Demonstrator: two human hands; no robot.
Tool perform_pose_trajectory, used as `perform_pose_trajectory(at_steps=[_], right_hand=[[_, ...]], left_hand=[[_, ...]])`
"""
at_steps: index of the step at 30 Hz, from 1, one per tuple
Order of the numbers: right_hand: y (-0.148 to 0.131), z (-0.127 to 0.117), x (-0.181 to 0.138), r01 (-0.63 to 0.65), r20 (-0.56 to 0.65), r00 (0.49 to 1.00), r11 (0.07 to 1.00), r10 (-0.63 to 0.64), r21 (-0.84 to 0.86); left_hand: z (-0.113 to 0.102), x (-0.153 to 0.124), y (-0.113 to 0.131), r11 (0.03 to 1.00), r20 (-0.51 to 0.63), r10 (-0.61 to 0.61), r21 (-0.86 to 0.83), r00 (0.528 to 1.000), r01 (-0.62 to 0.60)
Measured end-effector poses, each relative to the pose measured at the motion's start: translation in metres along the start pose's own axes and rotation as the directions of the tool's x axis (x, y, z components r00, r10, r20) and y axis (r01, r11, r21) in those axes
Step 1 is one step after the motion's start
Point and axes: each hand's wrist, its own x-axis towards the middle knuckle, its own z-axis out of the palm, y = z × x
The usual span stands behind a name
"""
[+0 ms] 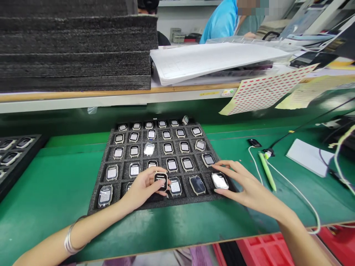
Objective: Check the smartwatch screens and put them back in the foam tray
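My left hand [149, 183] is closed around a smartwatch case [161, 181] without a strap, its lit screen facing up and my thumb on the screen's edge. It is held over the front row of a black foam tray [163, 202]. My right hand [245, 184] reaches over the tray's front right corner with fingers apart. A watch case with a bright, glaring screen [220, 181] lies between its thumb and fingers; whether they press on it I cannot tell. The tray's compartments hold several more cases, most showing white lists. One nearby case [197, 184] has a dark screen.
A second foam tray [22, 162] with watches lies at the left. On the right are a green pen-like tool [267, 171], white cables [302, 199] and a white pad [310, 157]. Stacked black foam [74, 51] and papers [210, 59] occupy the shelf; a person in blue [219, 22] is behind.
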Motion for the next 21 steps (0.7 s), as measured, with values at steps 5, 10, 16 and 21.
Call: perform_pose_trajectory(at_steps=[5,10,16,21], right_hand=[[-0.036,0.012,0.011,0.140,0.063,0.989,0.988,-0.136,-0.058],[-0.058,0.047,0.022,0.013,0.038,0.999,0.959,-0.002,-0.282],[-0.062,0.057,0.027,-0.144,0.015,0.989,0.990,0.144,0.001],[-0.070,0.032,0.038,-0.070,0.004,0.997,0.892,0.077,0.447]], left_hand=[[0.001,-0.002,0.004,1.000,-0.015,0.001,0.012,1.000,-0.001],[0.001,-0.003,0.004,1.000,-0.007,-0.007,0.004,1.000,0.008],[-0.001,-0.003,-0.004,0.999,-0.016,0.035,0.036,0.999,-0.035],[-0.002,-0.004,-0.021,0.993,-0.022,0.066,0.097,0.998,-0.063]])
